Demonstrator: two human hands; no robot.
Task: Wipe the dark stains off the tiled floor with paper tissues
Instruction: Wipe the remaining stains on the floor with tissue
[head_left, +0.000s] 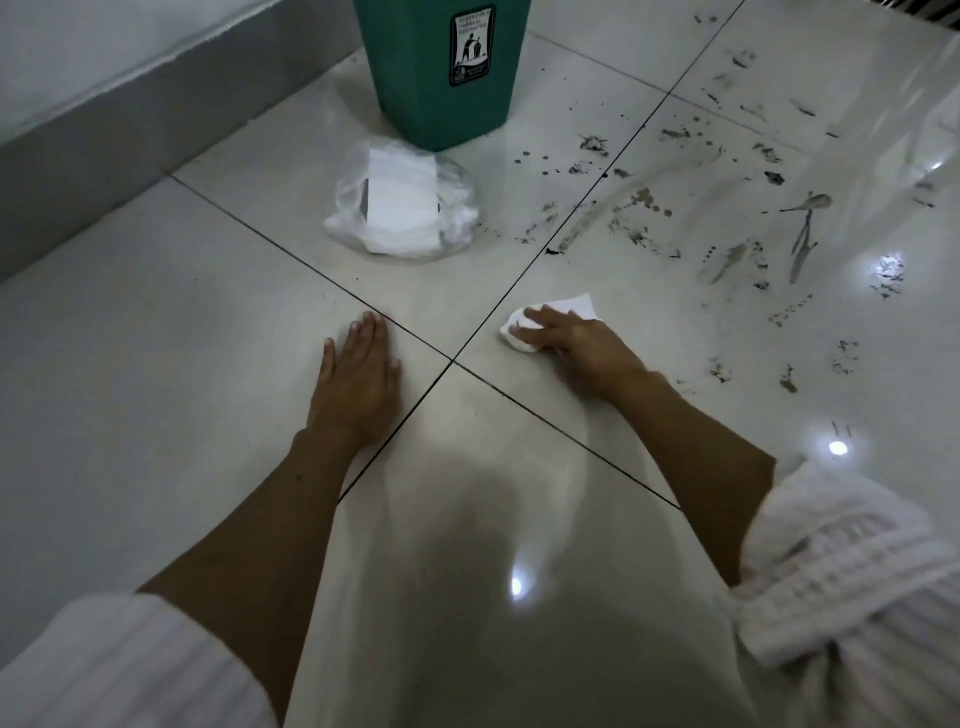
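Note:
Dark stains (644, 202) and smears spread over the glossy white tiled floor (156, 322) to the upper right. My right hand (576, 340) presses a crumpled white paper tissue (558, 312) onto the floor just right of the tile joint crossing, its fingers laid over the wad. My left hand (358, 374) lies flat on the tile to the left, fingers straight, holding nothing. A clear plastic bag of white tissues (405, 208) sits on the floor beyond my hands.
A green waste bin (441, 73) stands behind the tissue bag. A grey skirting and white wall (104, 104) run along the left. White rolled-up sleeves cover both upper arms. Ceiling lights glint on the tiles at the right.

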